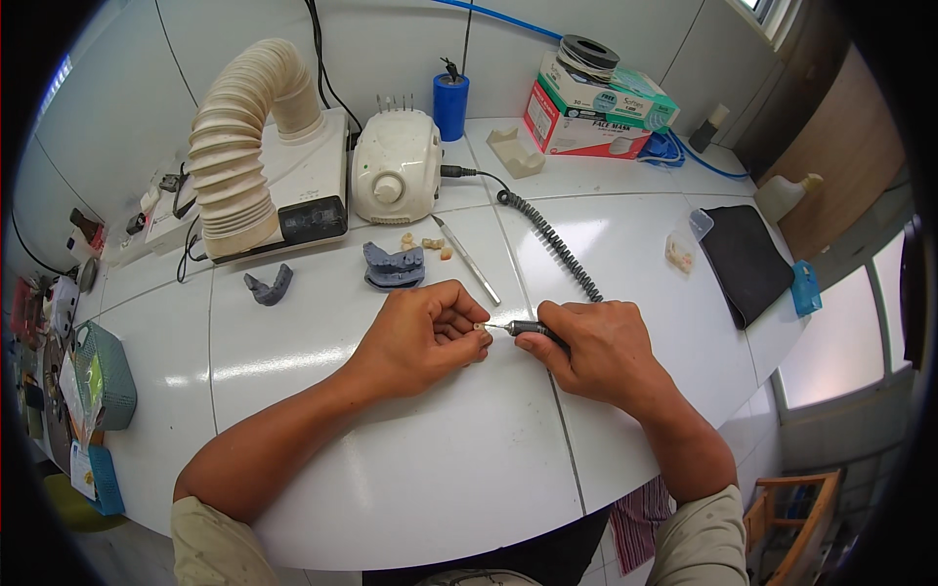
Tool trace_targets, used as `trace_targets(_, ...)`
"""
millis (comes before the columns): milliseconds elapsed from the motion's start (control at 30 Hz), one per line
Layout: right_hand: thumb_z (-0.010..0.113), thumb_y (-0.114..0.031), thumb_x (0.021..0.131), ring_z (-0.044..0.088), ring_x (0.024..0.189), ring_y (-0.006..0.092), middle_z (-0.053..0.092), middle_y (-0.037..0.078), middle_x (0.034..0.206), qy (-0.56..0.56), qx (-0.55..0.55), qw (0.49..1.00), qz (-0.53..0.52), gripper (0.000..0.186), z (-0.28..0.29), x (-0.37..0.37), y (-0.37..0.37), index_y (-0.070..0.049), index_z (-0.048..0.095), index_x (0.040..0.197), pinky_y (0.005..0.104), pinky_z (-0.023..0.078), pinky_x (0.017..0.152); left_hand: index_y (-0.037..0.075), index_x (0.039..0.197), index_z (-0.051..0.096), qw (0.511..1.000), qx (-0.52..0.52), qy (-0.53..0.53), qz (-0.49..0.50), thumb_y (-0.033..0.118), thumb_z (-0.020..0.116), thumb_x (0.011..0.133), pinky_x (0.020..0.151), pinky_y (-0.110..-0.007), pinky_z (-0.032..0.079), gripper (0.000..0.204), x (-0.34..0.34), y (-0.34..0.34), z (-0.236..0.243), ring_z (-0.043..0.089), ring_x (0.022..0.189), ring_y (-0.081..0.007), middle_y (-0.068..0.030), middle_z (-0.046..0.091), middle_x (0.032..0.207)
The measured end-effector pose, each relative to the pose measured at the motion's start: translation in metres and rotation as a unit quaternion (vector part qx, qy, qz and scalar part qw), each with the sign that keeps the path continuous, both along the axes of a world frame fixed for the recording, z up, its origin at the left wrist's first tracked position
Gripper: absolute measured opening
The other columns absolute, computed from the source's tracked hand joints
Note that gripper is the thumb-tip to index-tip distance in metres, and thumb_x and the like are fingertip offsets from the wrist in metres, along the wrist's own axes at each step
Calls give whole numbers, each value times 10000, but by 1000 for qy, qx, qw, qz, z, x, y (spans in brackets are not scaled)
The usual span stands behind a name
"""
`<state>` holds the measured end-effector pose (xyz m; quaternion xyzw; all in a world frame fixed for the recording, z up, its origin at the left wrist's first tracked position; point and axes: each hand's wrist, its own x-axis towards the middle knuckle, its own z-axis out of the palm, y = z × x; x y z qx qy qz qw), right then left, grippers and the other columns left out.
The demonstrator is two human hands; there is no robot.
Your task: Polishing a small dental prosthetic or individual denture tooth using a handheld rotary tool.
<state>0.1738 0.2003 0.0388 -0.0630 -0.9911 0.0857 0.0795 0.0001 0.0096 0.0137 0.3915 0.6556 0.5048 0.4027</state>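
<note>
- Small tooth-coloured piece (480, 329): pinched at the fingertips of your left hand (422, 330); too small for its own long axis to be told.
- Dark handpiece (532, 331): gripped in your right hand (601, 350), its long axis nearly crosswise before you; its slim metal bur (498, 326) points left, toward the piece. Whether the two touch cannot be told.
- Fingers: your left thumb and index finger are clamped on the piece, the others curled; your right thumb and fingers are closed around the handpiece.
- Just beyond your fingertips: a slender metal tool (469, 262), lying aslant. Beyond your left fingers: a grey dental model (394, 267) and, farther left, a grey arch-shaped model (269, 285).
- Beyond your right fingers: a coiled black cord (555, 240) leading to a white control unit (399, 161).
- Labels: far beyond your right fingers, a green-and-white box (630, 95) rests on a red-and-white box (567, 132); both bear print.
- Edges: the white tabletop (430, 479) runs from beneath your fingers, between your forearms, to its near edge at your body; well right of your right fingers, a black pad (747, 262) lies by its right edge.
</note>
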Motion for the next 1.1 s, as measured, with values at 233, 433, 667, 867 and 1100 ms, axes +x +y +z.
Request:
trace_targets(233,646,-500,1066,636,525,270,678,45,650,-14,14,1000,4,451,0,0,1,-91,687,880,417,447,493,-64,1154,640,1000,-1,6,-1,68,712,1025,839,-234,634,198,0,0,0,794,973,-157,-144,784,1049)
trace_targets(433,651,-498,1063,633,523,272,675,44,646,-9,11,1000,5,452,-1,1,1,-89,685,874,421,447,493,-65,1153,639,1000,0,4,0,71,716,1027,843,-235,634,200,0,0,0,794,974,-159,-144,784,1050)
trace_targets(667,647,-493,1066,636,526,272,675,51,647,-7,9,1000,4,452,0,1,1,-88,685,871,423,452,498,-65,1155,636,1000,2,6,-1,71,719,1026,845,-233,633,205,0,0,-1,794,980,-158,-144,783,1051)
trace_targets(867,638,-498,1070,646,537,271,686,55,663,-18,11,1000,1,454,1,0,1,-87,685,884,423,457,502,-64,1155,640,1000,-2,6,1,74,721,1025,836,-230,630,206,0,0,1,793,972,-153,-141,784,1046)
trace_targets(1100,636,-506,1070,648,538,267,684,49,660,-26,4,1000,-2,461,2,0,0,-90,692,880,418,455,500,-65,1151,643,1000,-3,11,1,74,721,1025,828,-230,630,203,1,0,1,792,968,-151,-141,786,1037)
